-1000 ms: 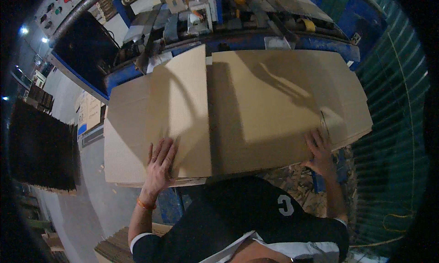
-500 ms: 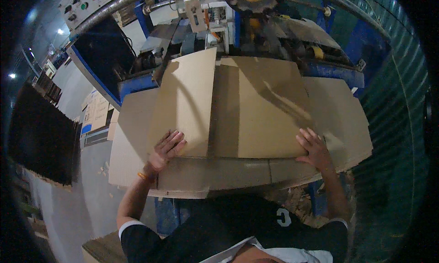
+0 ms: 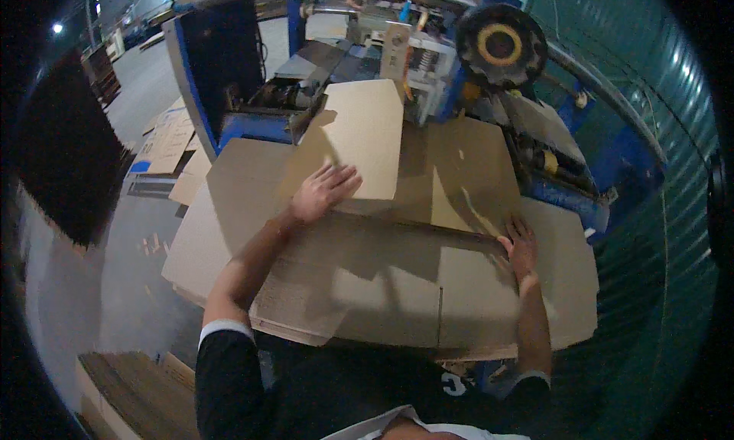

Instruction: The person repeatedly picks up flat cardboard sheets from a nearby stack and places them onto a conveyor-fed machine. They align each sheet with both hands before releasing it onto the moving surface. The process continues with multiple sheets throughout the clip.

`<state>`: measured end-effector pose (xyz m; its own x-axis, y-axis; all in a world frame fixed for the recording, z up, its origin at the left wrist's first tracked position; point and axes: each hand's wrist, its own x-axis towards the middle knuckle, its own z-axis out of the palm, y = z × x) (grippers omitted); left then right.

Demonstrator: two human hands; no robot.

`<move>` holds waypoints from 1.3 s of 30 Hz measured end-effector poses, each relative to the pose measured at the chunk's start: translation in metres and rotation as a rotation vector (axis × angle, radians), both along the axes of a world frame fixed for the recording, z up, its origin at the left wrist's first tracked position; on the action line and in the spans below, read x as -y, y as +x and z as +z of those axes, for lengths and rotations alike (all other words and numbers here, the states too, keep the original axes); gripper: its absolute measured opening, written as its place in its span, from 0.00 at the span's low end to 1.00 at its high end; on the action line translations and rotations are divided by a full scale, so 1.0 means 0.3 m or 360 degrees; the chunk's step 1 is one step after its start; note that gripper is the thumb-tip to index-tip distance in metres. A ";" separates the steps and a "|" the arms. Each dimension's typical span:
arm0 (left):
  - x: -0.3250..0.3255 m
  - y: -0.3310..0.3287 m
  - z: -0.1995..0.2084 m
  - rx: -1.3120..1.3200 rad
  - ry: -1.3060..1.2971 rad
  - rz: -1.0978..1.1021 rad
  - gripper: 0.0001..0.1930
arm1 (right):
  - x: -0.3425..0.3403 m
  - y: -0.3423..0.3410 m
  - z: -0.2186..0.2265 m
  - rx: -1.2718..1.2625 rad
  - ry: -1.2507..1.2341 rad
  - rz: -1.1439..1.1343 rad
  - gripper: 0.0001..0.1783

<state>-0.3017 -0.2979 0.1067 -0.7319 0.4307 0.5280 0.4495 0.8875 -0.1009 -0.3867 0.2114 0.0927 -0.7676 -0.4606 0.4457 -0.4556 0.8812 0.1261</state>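
The left hand is lying flat, fingers spread apart, on the large cardboard sheet, pressing near the lower edge of a raised cardboard flap that is standing up and leaning toward the machine. The right hand is resting open on the same sheet, fingers stretched along a fold line near the right side, gripping nothing. The sheet is lying across a stack of flattened cardboard that is covering the tabletop in front of the person; its far edge is reaching toward the blue machine. Beyond the flap, a round black and yellow wheel is sitting at the top of the machine, with metal parts and rollers crowding the space behind the cardboard. To the left, loose cardboard pieces are lying on the grey floor, and a dark stack is standing at the far left. A green corrugated wall is closing in the right side.
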 end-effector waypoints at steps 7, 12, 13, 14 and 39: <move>0.051 -0.063 0.134 -0.0249 0.0177 0.0360 0.31 | 0.221 0.114 0.081 0.0069 -0.0266 0.0134 0.22; 0.317 -0.097 0.471 -0.1062 0.0495 0.0419 0.31 | 0.127 0.468 0.066 0.0499 -0.0122 -0.0164 0.28; 0.377 -0.129 0.557 -0.1259 0.0567 0.0506 0.31 | 0.099 0.523 0.044 0.0444 -0.0128 -0.0187 0.28; 0.439 -0.169 0.649 -0.1474 0.0632 0.0581 0.30 | 0.080 0.568 0.018 0.0366 -0.0145 -0.0255 0.28; 0.793 -0.386 1.086 -0.0795 0.0936 0.1276 0.32 | -0.041 0.717 -0.281 -0.0984 -0.0242 -0.1085 0.31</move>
